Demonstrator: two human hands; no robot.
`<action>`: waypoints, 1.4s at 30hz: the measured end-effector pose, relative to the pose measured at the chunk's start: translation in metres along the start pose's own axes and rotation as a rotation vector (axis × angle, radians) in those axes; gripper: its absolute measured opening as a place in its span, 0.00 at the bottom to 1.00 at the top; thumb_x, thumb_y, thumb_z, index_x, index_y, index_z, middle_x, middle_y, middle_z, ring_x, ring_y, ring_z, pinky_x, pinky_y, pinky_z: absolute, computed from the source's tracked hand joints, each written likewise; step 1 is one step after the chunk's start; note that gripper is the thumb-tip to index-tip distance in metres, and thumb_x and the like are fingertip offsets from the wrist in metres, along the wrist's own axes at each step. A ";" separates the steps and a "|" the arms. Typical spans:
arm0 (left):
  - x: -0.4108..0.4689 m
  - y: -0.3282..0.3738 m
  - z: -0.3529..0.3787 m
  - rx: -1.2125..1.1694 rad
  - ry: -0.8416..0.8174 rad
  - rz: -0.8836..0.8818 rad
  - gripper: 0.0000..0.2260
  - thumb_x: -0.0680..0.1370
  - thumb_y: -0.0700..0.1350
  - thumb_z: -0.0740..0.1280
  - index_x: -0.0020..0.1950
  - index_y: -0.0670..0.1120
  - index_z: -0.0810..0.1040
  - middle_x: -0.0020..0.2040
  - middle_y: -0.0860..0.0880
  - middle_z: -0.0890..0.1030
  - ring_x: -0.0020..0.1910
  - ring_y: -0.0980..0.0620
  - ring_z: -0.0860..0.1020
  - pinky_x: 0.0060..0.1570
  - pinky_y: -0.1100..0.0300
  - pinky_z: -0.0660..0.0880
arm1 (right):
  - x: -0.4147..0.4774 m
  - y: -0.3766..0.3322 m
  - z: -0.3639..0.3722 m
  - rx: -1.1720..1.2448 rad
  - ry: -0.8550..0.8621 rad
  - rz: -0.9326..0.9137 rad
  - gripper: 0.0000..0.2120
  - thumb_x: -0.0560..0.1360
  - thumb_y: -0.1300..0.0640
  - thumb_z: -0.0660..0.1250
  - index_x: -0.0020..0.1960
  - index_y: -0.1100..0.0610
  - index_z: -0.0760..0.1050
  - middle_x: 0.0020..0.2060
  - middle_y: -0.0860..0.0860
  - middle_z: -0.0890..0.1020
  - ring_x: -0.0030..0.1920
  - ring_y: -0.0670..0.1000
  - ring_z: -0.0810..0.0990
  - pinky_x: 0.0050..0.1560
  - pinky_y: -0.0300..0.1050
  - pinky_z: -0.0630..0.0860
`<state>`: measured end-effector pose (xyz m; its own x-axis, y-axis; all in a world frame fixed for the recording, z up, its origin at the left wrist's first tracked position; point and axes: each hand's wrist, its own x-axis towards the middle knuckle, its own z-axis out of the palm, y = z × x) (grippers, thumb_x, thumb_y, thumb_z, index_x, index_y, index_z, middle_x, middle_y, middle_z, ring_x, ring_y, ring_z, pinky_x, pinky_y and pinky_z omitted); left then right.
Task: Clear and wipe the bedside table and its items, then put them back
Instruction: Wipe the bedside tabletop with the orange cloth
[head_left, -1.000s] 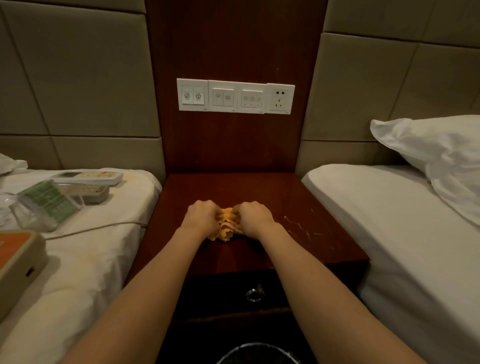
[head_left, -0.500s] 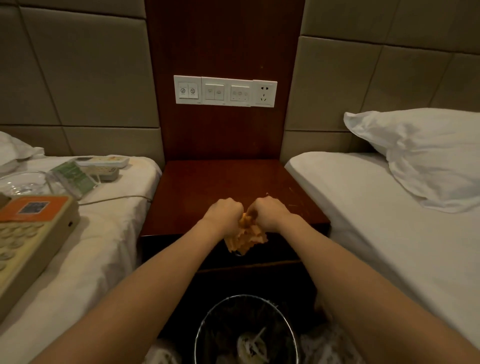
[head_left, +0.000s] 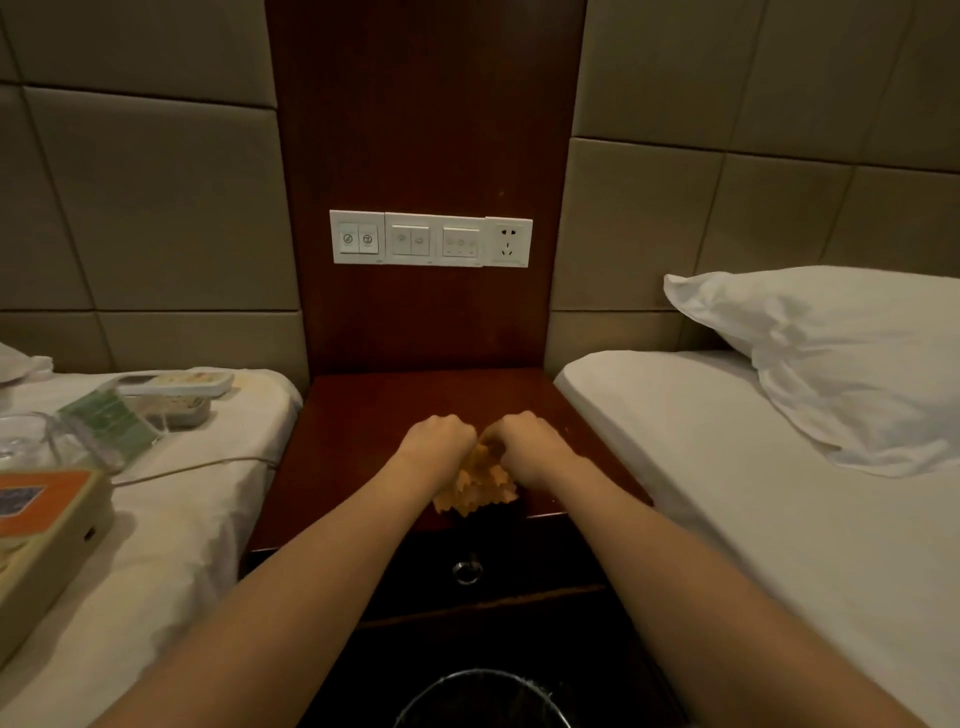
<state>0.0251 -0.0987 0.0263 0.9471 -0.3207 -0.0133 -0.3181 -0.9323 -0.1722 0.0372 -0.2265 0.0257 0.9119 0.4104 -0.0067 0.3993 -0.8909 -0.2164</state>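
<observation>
A left bed (head_left: 171, 545) and a right bed (head_left: 753, 493) flank one dark table (head_left: 363, 415). At its front edge is one bunched orange cloth (head_left: 480, 480), which the left hand (head_left: 439, 441) and right hand (head_left: 530, 441) each hold in a tightly curled grip.

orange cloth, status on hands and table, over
Both grip orange cloth: left hand, right hand. Cloth bunched at bedside table front edge. On bed: phone, glass, not yet back.

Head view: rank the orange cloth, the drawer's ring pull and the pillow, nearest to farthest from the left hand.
1. Orange cloth: gripped in the left hand itself.
2. Ring pull: on the drawer front, just below.
3. Pillow: on the bed at far right.
</observation>
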 end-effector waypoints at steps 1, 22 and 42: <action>0.006 -0.002 0.008 -0.004 -0.040 -0.013 0.10 0.79 0.35 0.59 0.60 0.40 0.73 0.58 0.42 0.76 0.57 0.44 0.76 0.55 0.55 0.75 | 0.007 -0.002 0.010 -0.016 -0.026 -0.008 0.17 0.75 0.68 0.60 0.60 0.57 0.76 0.53 0.54 0.80 0.52 0.55 0.79 0.51 0.46 0.77; 0.242 -0.043 0.054 -0.113 0.041 -0.096 0.10 0.78 0.37 0.60 0.57 0.39 0.75 0.59 0.40 0.76 0.58 0.41 0.76 0.53 0.53 0.73 | 0.211 0.131 0.020 -0.116 0.125 0.079 0.11 0.76 0.65 0.60 0.46 0.54 0.79 0.48 0.56 0.80 0.53 0.59 0.78 0.47 0.49 0.73; 0.314 -0.038 0.058 -0.237 0.036 -0.068 0.17 0.79 0.38 0.60 0.66 0.47 0.74 0.61 0.44 0.76 0.57 0.43 0.75 0.52 0.54 0.74 | 0.240 0.192 0.001 -0.064 0.122 0.176 0.18 0.77 0.64 0.59 0.65 0.54 0.75 0.63 0.57 0.75 0.62 0.59 0.74 0.53 0.44 0.70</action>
<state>0.3367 -0.1544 -0.0284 0.9659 -0.2576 0.0267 -0.2588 -0.9638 0.0641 0.3326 -0.2984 -0.0188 0.9712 0.2245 0.0799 0.2348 -0.9588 -0.1603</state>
